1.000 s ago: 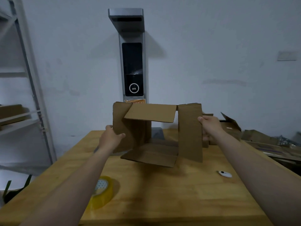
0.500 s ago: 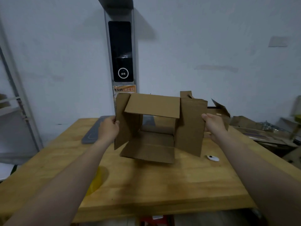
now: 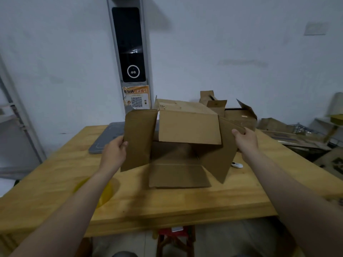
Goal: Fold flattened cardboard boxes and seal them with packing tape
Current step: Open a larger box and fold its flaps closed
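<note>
The left hand [image 3: 113, 153] grips the left flap of the cardboard box [image 3: 187, 127], thumb in front, fingers hidden behind; the right hand [image 3: 245, 140] pinches the right flap likewise; the box is over the wooden table [image 3: 185, 203], open end facing the camera; contact between bottom flap and table cannot be told; the left forearm covers part of a blurred yellow tape roll [image 3: 106, 193]; 1 small white object [image 3: 237, 165] lies beside the right flap; loose cardboard [image 3: 241, 117] lies behind.

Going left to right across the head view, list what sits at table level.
yellow tape roll → left hand → cardboard box → right hand → loose cardboard scraps
</note>
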The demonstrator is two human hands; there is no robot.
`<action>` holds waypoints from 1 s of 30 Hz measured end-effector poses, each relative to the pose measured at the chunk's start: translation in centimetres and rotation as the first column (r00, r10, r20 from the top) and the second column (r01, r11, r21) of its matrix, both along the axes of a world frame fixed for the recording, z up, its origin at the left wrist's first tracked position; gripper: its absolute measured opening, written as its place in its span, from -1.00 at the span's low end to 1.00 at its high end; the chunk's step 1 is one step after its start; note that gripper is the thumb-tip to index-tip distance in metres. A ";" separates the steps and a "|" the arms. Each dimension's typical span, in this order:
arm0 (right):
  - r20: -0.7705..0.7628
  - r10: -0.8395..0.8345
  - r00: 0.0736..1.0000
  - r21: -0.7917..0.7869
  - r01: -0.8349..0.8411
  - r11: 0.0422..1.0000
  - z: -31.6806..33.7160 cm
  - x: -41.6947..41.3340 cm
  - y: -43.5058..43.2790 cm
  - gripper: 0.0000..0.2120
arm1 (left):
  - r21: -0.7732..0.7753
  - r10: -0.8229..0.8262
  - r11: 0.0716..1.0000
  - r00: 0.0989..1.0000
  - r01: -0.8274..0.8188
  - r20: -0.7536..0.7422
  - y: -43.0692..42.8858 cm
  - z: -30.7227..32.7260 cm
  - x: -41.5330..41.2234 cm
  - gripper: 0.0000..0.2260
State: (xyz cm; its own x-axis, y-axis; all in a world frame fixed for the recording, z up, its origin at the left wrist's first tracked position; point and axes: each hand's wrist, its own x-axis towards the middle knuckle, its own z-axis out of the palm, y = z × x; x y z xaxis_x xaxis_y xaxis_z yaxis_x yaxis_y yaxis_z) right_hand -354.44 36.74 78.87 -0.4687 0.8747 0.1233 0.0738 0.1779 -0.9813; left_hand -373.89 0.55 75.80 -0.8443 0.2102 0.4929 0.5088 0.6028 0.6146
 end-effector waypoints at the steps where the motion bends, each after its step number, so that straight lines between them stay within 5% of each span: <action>1: 0.000 0.002 1.000 0.009 -0.002 1.000 -0.2 0.3 -0.2 -0.84 | 0.004 0.000 1.000 1.000 0.000 -0.005 0.1 0.1 0.4 -0.82; 3: 0.038 0.004 0.999 0.038 -0.005 0.999 -0.6 0.8 -0.5 -0.79 | 0.000 0.001 1.000 1.000 -0.001 -0.009 0.2 0.1 0.8 -0.83; 6: 0.094 -0.037 0.995 0.185 0.019 0.983 -1.2 1.9 -1.9 -0.44 | -0.023 0.017 1.000 1.000 -0.018 -0.020 0.2 -0.2 1.3 -0.83; 9: 0.054 -0.138 0.989 0.591 0.080 0.803 -0.9 3.3 -4.4 -0.35 | -0.017 0.026 1.000 0.999 -0.027 -0.031 0.6 0.0 2.0 -0.83; 12: 0.080 -0.017 0.997 0.737 -0.048 0.674 0.3 4.3 -7.4 -0.38 | 0.016 0.026 1.000 1.000 -0.026 -0.005 1.0 0.8 2.6 -0.83; 17: 0.368 0.095 0.925 0.790 -0.365 0.492 0.8 4.3 -10.6 -0.18 | 0.063 0.040 0.997 0.998 -0.043 0.040 1.3 2.2 3.0 -0.79; 20: 0.579 0.057 0.814 0.748 -0.557 0.359 -0.4 3.6 -11.8 0.14 | 0.120 0.044 0.991 0.997 -0.052 0.066 1.5 3.1 3.3 -0.78; 23: 0.633 -0.044 0.773 0.755 -0.602 0.260 -2.5 2.1 -12.4 0.29 | 0.135 0.061 0.988 0.996 -0.070 0.067 1.7 4.0 3.4 -0.78; 30: 0.635 -0.116 0.764 0.760 -0.590 0.271 -4.4 -0.6 -11.9 0.37 | 0.153 0.087 0.984 0.995 -0.095 0.055 2.1 5.2 3.0 -0.78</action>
